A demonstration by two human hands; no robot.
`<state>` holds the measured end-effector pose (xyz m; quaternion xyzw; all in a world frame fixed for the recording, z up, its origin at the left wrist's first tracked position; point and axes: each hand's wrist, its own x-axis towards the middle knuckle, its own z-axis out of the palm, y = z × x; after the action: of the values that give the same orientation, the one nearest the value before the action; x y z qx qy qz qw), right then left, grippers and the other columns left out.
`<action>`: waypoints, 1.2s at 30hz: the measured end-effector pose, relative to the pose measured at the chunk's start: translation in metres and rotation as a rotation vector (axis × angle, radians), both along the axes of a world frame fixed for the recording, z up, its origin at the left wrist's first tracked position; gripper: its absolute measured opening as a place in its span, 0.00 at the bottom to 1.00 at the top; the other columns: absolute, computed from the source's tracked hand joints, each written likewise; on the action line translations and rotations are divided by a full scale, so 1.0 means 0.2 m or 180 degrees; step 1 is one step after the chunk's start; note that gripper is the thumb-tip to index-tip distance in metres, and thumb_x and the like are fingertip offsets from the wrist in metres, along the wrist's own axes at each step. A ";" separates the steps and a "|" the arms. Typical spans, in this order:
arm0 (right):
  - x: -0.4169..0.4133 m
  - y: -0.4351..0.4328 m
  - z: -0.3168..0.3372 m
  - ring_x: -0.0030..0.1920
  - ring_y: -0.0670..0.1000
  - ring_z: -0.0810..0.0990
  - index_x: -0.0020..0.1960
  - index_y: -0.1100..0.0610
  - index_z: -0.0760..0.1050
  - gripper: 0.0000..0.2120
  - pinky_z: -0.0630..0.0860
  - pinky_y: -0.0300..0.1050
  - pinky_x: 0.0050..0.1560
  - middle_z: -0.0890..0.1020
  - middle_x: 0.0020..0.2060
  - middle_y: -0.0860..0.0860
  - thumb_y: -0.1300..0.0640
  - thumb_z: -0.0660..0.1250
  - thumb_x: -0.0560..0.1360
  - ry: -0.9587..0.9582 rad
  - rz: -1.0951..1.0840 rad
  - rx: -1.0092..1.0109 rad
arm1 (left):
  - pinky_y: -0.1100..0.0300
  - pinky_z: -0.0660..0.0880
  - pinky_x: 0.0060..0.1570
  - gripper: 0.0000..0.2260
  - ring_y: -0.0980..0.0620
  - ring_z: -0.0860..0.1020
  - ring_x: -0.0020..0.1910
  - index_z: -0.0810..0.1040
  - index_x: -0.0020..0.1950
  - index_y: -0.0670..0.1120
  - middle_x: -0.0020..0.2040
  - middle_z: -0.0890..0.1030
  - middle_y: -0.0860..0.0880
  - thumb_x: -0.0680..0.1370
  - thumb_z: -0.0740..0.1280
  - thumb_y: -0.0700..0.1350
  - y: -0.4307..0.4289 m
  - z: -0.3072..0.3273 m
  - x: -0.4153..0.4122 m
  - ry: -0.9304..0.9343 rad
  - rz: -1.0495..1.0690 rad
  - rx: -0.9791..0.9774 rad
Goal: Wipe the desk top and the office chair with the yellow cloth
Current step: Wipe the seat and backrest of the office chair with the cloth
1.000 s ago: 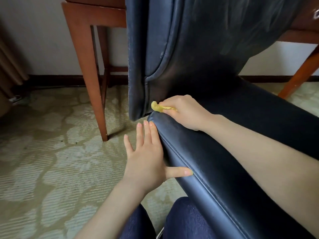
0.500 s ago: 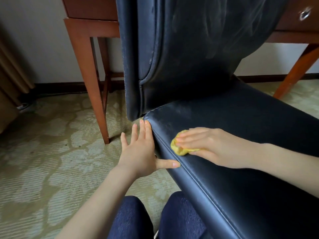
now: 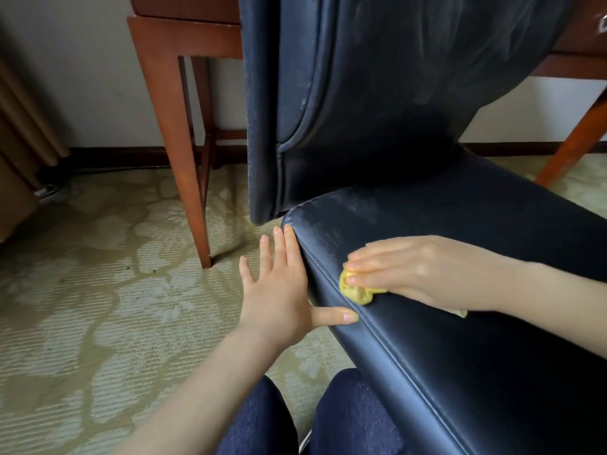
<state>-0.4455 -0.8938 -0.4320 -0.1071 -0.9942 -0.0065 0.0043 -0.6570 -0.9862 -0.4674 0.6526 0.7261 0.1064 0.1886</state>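
A dark blue leather office chair (image 3: 460, 224) fills the right half of the view, its backrest upright and its seat sloping toward me. My right hand (image 3: 410, 270) lies flat on the seat's left edge and presses a bunched yellow cloth (image 3: 356, 290) under its fingers; a corner of the cloth shows behind the wrist. My left hand (image 3: 282, 284) rests open against the seat's side, fingers spread, thumb touching the seam. Of the wooden desk (image 3: 184, 47) only the frame and legs show behind the chair; its top is out of view.
A desk leg (image 3: 184, 159) stands on the patterned carpet (image 3: 82, 290) just left of the chair; another leg (image 3: 571, 139) slants at the right. A curtain (image 3: 19, 133) hangs at the far left by the wall. My knees in dark trousers (image 3: 328, 418) are at the bottom.
My right hand has slid the cloth from the gap between backrest and seat forward along the seat's left edge. My left hand has stayed against the seat's side.
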 end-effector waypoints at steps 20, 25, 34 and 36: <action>-0.52 0.19 -0.08 0.65 0.53 0.73 0.60 0.55 0.80 0.12 0.69 0.52 0.65 0.80 0.59 0.51 0.59 0.62 0.80 0.1096 -0.1204 -0.0608 | 0.38 0.37 0.71 0.65 0.45 0.35 0.76 0.31 0.75 0.41 0.77 0.34 0.44 0.55 0.60 0.77 0.11 -0.02 -0.09 -0.0106 0.0240 -0.0342; -0.26 -0.06 -0.02 0.63 0.46 0.72 0.56 0.55 0.81 0.11 0.59 0.29 0.68 0.82 0.57 0.49 0.56 0.61 0.79 0.1192 -0.0882 -0.0762 | 0.37 0.37 0.70 0.67 0.45 0.34 0.76 0.31 0.76 0.47 0.77 0.33 0.48 0.50 0.58 0.78 0.12 -0.02 -0.11 -0.0180 0.0230 -0.0175; 0.16 -0.34 -0.07 0.68 0.42 0.70 0.65 0.53 0.74 0.16 0.62 0.37 0.69 0.77 0.63 0.43 0.52 0.59 0.79 0.1235 -0.0785 -0.0407 | 0.47 0.35 0.73 0.50 0.52 0.35 0.76 0.37 0.78 0.45 0.78 0.36 0.48 0.64 0.44 0.73 0.20 0.04 -0.16 -0.0072 -0.0256 0.0496; 0.18 -0.30 -0.08 0.68 0.44 0.70 0.65 0.54 0.74 0.17 0.64 0.39 0.69 0.77 0.64 0.45 0.51 0.58 0.79 0.1117 -0.0787 -0.0277 | 0.47 0.39 0.74 0.49 0.52 0.41 0.77 0.42 0.78 0.45 0.79 0.43 0.47 0.65 0.45 0.73 0.24 0.02 -0.14 -0.0440 -0.0173 0.0455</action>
<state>-0.4085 -0.9541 -0.4480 -0.2277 -0.9569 0.0547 0.1718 -0.6856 -0.9383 -0.4632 0.6750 0.6839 0.1975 0.1940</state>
